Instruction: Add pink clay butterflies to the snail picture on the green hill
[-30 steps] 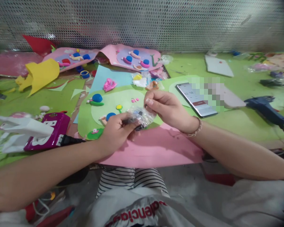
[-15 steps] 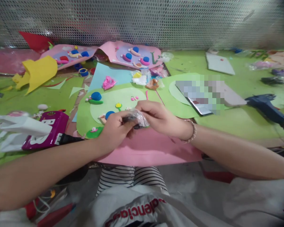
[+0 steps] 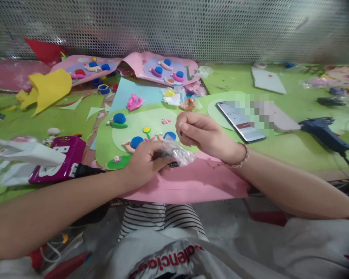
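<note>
My left hand (image 3: 142, 162) is closed round a clear plastic bag (image 3: 182, 153) with black modelling clay in it; the bag's crumpled mouth points right. Just above and right of it, my right hand (image 3: 208, 133) is pinched shut, a tiny dark bit of clay (image 3: 181, 133) showing at the fingertips. Beneath both lies a green paper picture (image 3: 104, 149) on a pink sheet (image 3: 203, 184). Clay snails with blue shells (image 3: 137, 142), a yellow flower (image 3: 146, 130) and small pink pieces (image 3: 166, 121) sit on it. My right hand hides part of the picture.
A phone (image 3: 241, 122) and a pale flat object (image 3: 279, 116) lie to the right, beside a dark blue glue gun (image 3: 325, 133). At left are a purple power strip (image 3: 59, 161) and yellow paper (image 3: 50, 91). Pink pictures (image 3: 136, 62) lean by the perforated metal screen (image 3: 174, 29).
My right hand has come away from the bag, up and to the right, with a small dark bit of clay in its fingers. The left hand keeps hold of the bag.
</note>
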A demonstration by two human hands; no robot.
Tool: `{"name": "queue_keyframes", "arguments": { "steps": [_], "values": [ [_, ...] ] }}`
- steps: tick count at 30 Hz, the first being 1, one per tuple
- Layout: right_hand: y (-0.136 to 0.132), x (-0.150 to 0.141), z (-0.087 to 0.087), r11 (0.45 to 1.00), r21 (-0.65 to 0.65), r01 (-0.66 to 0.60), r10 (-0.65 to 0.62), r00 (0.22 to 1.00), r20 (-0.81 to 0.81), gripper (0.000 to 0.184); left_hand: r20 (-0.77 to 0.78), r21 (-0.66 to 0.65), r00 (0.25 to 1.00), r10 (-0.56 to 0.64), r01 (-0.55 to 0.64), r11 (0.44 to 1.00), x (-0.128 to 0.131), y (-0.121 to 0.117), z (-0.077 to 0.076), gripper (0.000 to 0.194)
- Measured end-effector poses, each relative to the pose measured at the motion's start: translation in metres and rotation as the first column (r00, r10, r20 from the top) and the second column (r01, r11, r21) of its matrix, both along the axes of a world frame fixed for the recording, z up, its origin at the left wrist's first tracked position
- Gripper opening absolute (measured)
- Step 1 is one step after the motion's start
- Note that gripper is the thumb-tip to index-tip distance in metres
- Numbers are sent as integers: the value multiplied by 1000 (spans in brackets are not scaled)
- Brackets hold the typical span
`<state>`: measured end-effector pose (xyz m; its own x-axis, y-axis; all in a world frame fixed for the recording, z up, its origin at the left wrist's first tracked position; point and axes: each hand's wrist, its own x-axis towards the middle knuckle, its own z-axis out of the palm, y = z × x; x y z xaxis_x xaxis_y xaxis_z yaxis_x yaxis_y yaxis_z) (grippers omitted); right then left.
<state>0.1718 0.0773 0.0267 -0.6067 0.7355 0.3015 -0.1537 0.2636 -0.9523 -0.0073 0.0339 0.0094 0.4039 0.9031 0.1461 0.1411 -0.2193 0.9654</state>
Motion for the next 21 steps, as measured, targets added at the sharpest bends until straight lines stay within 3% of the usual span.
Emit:
{"name": "queue_keyframes", "arguments": {
  "steps": [6, 12, 21],
  "values": [
    [0, 2, 3, 992, -123, 3, -4, 1000, -10, 29, 2, -23, 1000, -5, 5, 1000, 1, 1, 1, 24],
    [1, 0, 4, 991, -125, -39, 38, 999, -6, 27, 58, -124, 995, 83, -75, 989, 4, 3, -1, 21],
    [4, 4, 7, 993, -92, -68, 73, 996, 56, 12, 74, -145, 994, 80, -69, 987, 2, 3, -3, 22]
  ]
}}
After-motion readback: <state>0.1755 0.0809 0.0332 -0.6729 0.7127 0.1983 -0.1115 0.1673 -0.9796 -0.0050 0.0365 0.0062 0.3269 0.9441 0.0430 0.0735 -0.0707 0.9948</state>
